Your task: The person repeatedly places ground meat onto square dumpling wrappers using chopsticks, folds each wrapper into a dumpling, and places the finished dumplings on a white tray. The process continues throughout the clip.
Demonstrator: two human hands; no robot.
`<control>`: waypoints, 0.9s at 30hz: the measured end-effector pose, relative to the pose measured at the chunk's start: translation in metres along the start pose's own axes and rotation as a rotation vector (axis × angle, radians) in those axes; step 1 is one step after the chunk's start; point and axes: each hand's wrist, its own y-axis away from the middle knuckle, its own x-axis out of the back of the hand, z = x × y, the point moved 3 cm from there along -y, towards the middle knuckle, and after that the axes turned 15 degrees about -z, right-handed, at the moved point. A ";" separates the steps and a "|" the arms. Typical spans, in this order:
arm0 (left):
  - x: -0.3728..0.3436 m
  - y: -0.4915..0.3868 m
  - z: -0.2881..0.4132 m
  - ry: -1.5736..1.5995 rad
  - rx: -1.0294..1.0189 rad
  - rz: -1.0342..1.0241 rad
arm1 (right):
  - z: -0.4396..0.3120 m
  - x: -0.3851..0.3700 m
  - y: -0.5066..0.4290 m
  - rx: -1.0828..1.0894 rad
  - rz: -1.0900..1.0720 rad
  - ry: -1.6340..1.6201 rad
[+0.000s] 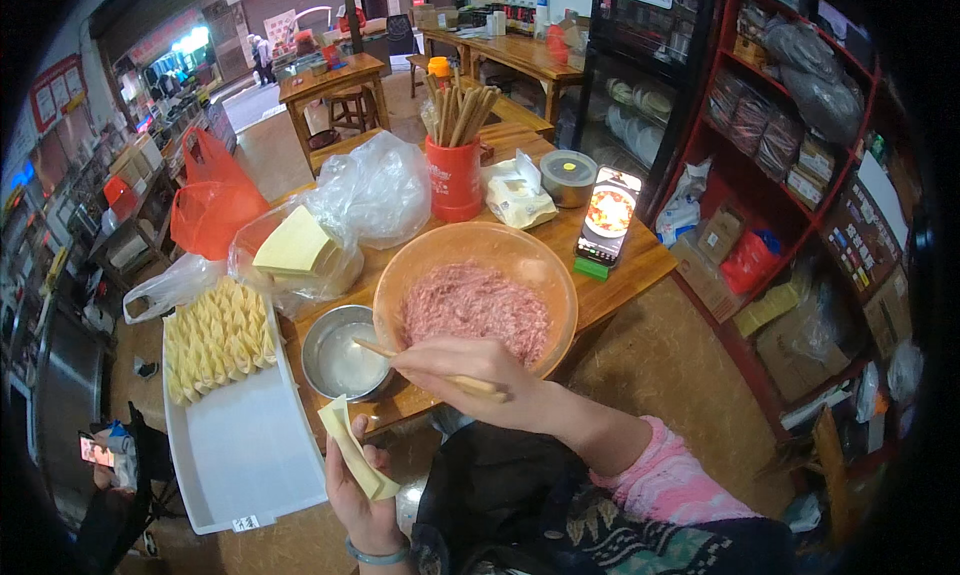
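Observation:
My left hand holds a partly folded yellow dough wrapper below the table's front edge. My right hand grips wooden chopsticks, whose tips reach over a metal bowl of cloudy liquid. Just beyond that hand, minced raw meat lies in a large orange plastic bowl. Rows of folded wrappers fill the far part of a white tray at the left. Between tray and orange bowl, a stack of square wrappers rests in an open clear plastic bag.
Behind the bowl stand a red chopstick holder, a tissue pack and a lidded container. A phone leans upright on a green stand. A red plastic bag is beyond the tray. At lower left, another person's hand holds a phone.

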 end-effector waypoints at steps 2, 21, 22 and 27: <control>-0.004 -0.001 0.001 0.104 0.045 -0.065 | 0.004 -0.007 -0.005 0.034 -0.048 0.018; -0.014 -0.008 -0.004 0.092 0.097 -0.280 | 0.023 0.024 0.112 -0.205 0.696 -0.764; -0.014 -0.008 -0.006 0.162 0.122 -0.245 | 0.023 0.022 0.117 -0.208 0.717 -0.787; -0.022 -0.008 -0.013 0.189 0.235 -0.333 | 0.033 0.011 0.119 -0.226 0.639 -0.785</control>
